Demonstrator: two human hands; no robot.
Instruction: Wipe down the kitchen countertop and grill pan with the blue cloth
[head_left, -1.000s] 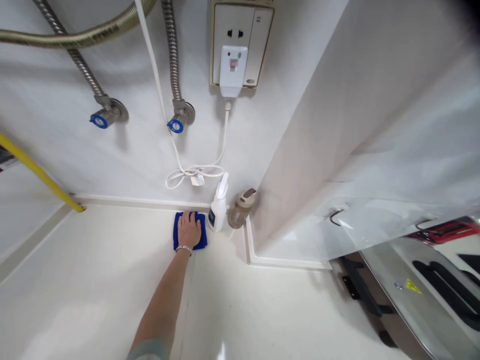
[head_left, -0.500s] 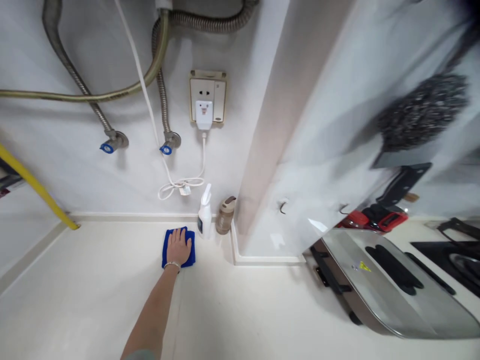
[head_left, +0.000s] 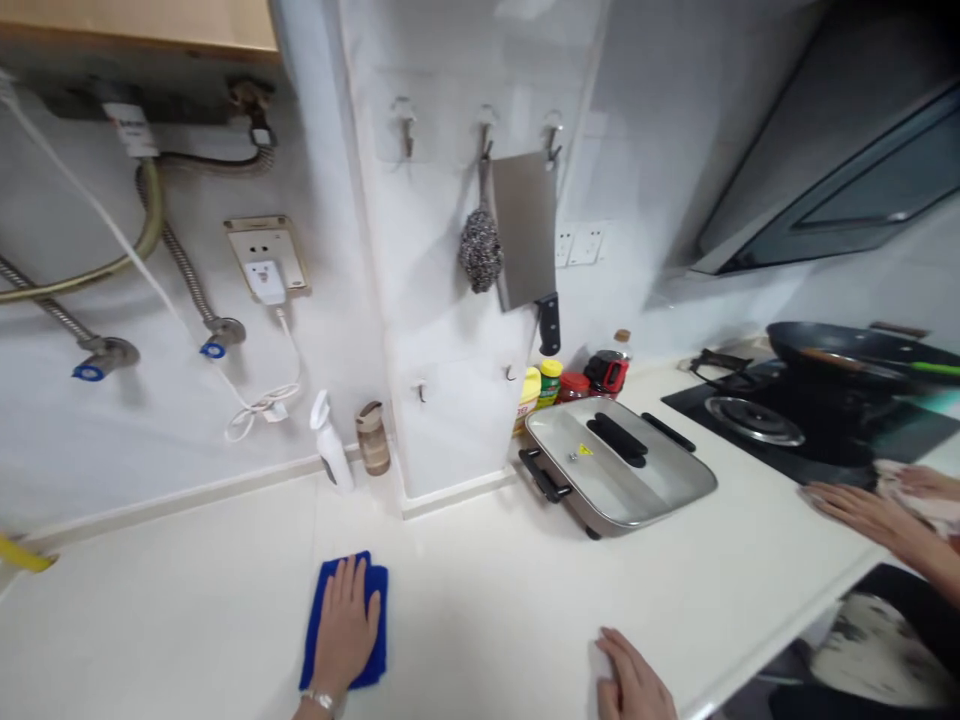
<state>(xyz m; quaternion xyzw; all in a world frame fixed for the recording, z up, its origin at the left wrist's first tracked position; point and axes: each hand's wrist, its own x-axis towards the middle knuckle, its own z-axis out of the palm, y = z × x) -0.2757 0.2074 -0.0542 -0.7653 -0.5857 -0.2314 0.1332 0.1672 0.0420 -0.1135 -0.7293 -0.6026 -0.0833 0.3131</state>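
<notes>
My left hand (head_left: pixel 346 622) lies flat on a folded blue cloth (head_left: pixel 377 640), its fingers stretched forward over the fabric and the cloth pressed to the white countertop (head_left: pixel 480 590). Beyond it, by the wall, stand a white spray bottle (head_left: pixel 331 445) and a brown-lidded drinking bottle (head_left: pixel 373 440). My right hand (head_left: pixel 636 682) rests at the bottom of the view, near the counter's front edge. It holds nothing visible; its fingers reach forward, with the thumb apart from them.
An electric pan (head_left: pixel 622 460) with a glass lid sits right of the wall pillar. A cleaver (head_left: pixel 526 230) and steel scourer (head_left: pixel 481 250) hang above. Another person's hands (head_left: pixel 877 515) are by the stove (head_left: pixel 825 420), one at a pale cloth. A wok (head_left: pixel 847 355) sits there.
The view has swung right. My left hand and the blue cloth have come nearer, away from the bottles. My right hand and the other person's hands have come into view.
</notes>
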